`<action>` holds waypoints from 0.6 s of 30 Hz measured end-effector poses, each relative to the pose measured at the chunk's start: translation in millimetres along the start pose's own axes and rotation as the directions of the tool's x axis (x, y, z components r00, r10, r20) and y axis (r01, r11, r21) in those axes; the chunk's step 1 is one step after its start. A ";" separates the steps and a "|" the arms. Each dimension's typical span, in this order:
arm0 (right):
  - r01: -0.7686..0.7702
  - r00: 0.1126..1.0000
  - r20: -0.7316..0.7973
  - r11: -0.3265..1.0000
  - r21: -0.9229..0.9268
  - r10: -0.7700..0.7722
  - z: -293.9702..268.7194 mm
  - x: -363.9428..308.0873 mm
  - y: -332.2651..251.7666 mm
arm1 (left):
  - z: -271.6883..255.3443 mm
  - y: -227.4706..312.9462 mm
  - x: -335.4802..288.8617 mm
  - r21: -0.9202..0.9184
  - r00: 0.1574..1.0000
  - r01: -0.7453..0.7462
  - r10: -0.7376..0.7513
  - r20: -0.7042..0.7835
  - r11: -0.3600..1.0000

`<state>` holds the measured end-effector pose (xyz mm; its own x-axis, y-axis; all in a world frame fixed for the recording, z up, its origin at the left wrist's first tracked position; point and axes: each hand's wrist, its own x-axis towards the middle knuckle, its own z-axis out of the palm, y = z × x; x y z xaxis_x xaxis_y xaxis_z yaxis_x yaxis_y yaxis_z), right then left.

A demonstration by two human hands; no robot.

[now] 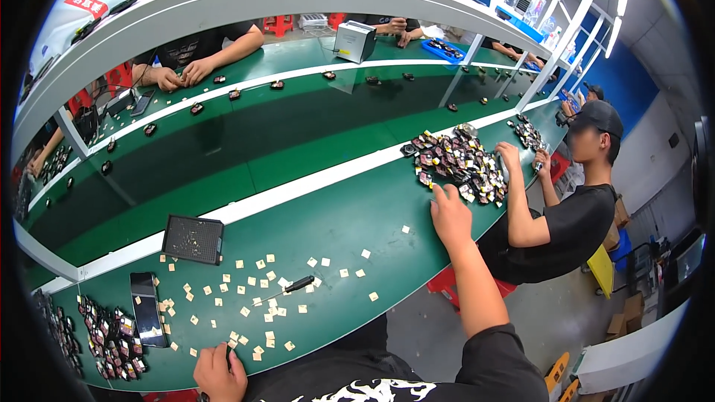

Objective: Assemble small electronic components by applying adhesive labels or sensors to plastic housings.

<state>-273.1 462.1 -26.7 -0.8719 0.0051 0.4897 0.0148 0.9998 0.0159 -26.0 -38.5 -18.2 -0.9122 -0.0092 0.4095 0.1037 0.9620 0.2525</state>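
My right hand [451, 216] reaches out to the near-left edge of a heap of small black devices [465, 164] with white and yellow labels. Its fingers are bent and a little apart, and I see nothing held in them. At the front edge of the green workbench [313, 350], my left hand [221, 374] is closed. Something small and dark shows by its thumb, too little to make out. Beyond this hand many small cream-coloured square pieces [226, 278] lie scattered. A screwdriver [298, 284] with a black handle rests among them.
A black tray [194, 238] stands by the white rail. A phone [147, 309] lies left of the squares, beside more black devices [112, 339]. Devices dot the green belt [298, 126] beyond the rail. A co-worker [566, 208] sits at the right; others work across the belt.
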 end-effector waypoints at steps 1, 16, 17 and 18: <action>0.004 1.000 -0.006 1.000 0.003 -0.004 4.2 10.4 0.6 | -0.4 -0.1 -0.2 0.008 1.000 0.010 -0.010 0.007 1.000; 0.503 0.859 -0.007 0.840 0.204 -0.512 -52.2 -1.1 -78.0 | -2.0 5.0 16.7 -0.609 0.891 0.429 -0.203 0.406 0.667; 0.576 0.801 -0.023 0.759 0.302 -0.598 -60.8 -17.1 -95.9 | -1.8 11.1 23.4 -0.704 0.810 0.576 -0.173 0.560 0.416; 0.634 0.738 -0.050 0.666 0.393 -0.673 -69.4 -33.2 -115.4 | -0.2 16.9 31.8 -0.709 0.722 0.692 -0.090 0.686 0.135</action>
<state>-211.8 345.1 15.7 -0.6293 -0.6698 0.3941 -0.7351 0.6776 -0.0221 -53.2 -22.6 -0.7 -0.9396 0.0937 -0.3290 -0.3359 -0.0701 0.9393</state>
